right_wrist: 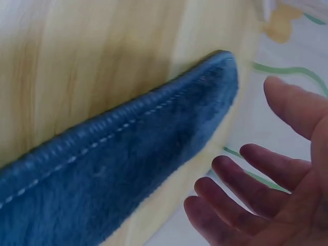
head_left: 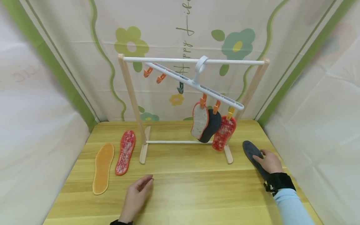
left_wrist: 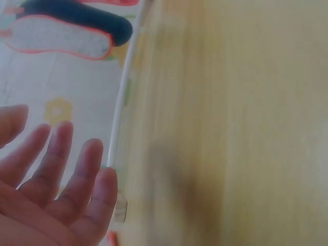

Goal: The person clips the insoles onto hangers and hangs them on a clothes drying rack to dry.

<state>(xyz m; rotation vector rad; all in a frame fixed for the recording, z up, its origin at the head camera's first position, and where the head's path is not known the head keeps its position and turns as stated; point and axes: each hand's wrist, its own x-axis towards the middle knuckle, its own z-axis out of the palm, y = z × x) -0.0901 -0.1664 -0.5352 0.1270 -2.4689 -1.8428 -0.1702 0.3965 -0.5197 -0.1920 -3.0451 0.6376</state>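
Observation:
A dark blue insole (right_wrist: 133,148) lies on the right of the table. My right hand (head_left: 270,161) is over it in the head view; in the right wrist view its spread fingers (right_wrist: 241,184) hold nothing and appear apart from the insole. My left hand (head_left: 137,195) hovers above the table's front left, fingers loosely bent and nothing held. From a tilted white clip hanger (head_left: 194,83) hang a grey insole with red edging (head_left: 200,121), a dark insole (head_left: 211,126) and a red patterned insole (head_left: 224,132). An orange insole (head_left: 103,168) and another red patterned insole (head_left: 125,152) lie at left.
The hanger hooks onto the white top rod (head_left: 166,60) of a wooden-legged rack (head_left: 132,97). Its higher left side carries two orange clips (head_left: 161,78) and a dark green clip (head_left: 180,88), holding nothing. Fabric walls (head_left: 33,125) enclose the wooden table (head_left: 180,190).

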